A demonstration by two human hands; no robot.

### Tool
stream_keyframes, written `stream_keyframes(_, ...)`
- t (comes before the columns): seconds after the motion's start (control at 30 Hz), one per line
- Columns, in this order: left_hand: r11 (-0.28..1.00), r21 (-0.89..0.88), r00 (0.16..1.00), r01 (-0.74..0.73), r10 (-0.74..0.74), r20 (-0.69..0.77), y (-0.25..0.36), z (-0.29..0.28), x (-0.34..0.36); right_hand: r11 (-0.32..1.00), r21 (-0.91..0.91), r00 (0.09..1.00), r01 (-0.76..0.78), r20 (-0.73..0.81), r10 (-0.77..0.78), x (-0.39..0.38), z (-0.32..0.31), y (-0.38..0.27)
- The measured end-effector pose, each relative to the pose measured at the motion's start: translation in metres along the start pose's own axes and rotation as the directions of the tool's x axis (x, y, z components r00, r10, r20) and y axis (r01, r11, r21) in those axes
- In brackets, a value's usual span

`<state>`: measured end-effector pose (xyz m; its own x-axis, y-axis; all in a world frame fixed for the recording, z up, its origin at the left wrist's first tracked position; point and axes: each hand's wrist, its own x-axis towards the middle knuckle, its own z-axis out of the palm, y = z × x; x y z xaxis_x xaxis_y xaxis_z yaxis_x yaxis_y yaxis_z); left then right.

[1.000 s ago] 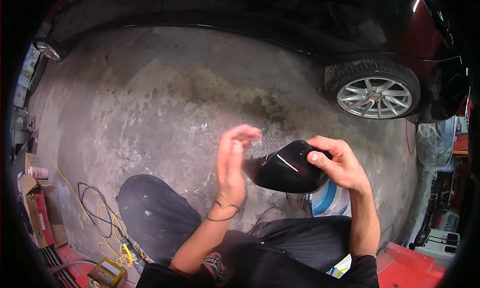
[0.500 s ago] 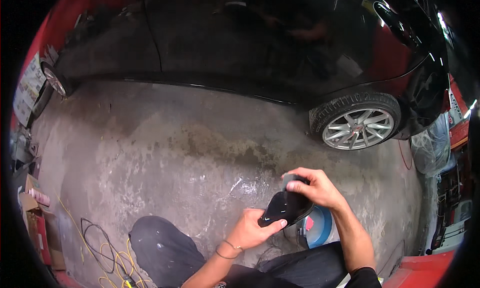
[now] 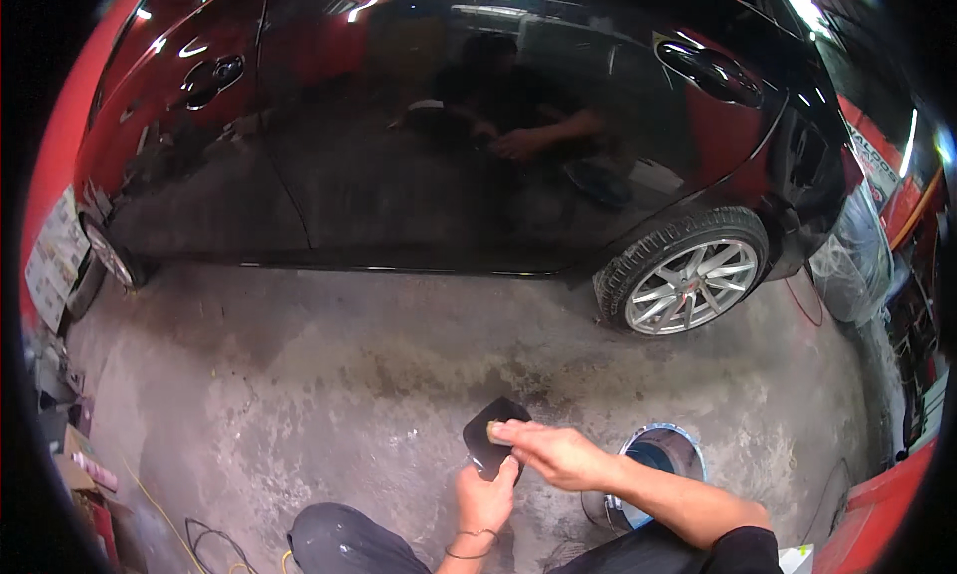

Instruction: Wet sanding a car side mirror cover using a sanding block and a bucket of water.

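My left hand grips the near edge of a glossy black curved shell that looks like a car mirror cover, with the thumb on top. The cover is tilted above the concrete floor. From the right, my right hand reaches across, fingers stretched over the cover and pressing a small sanding pad to its surface. Only a pale yellowish edge of the pad shows; the fingers hide the rest. Right beside my right forearm stands a bucket with bluish liquid inside.
A black car fills the far side, its silver-spoked wheel at right. Wet patches mark the concrete floor. Cables lie at lower left near cardboard boxes. A plastic-wrapped bundle stands at far right.
The view has tilted up, showing more of the car. The cover has turned in my left hand, and my right hand has moved from its far edge onto its face with the pad.
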<state>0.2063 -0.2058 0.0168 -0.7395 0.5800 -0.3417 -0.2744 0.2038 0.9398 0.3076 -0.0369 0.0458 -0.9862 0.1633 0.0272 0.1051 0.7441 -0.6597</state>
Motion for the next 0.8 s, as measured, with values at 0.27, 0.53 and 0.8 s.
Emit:
stream_keyframes(0.27, 0.986, -0.164, 0.994, 0.010, -0.028, -0.109, -0.005, -0.004, 0.002, 0.997, -0.068, 1.000, -0.028, 0.011, 0.029, 0.017, -0.002, 0.003)
stream_keyframes(0.53, 0.989, -0.137, 0.996, -0.056, 0.047, -0.070, -0.021, 0.004, 0.005, 0.997, -0.068, 0.998, -0.039, -0.049, 0.035, 0.028, -0.011, 0.001)
stream_keyframes(0.8, 0.985, -0.173, 0.999, 0.005, 0.005, 0.054, -0.025, -0.013, 0.000, 0.996, -0.025, 0.991, -0.086, -0.104, 0.083, 0.040, -0.010, -0.002)
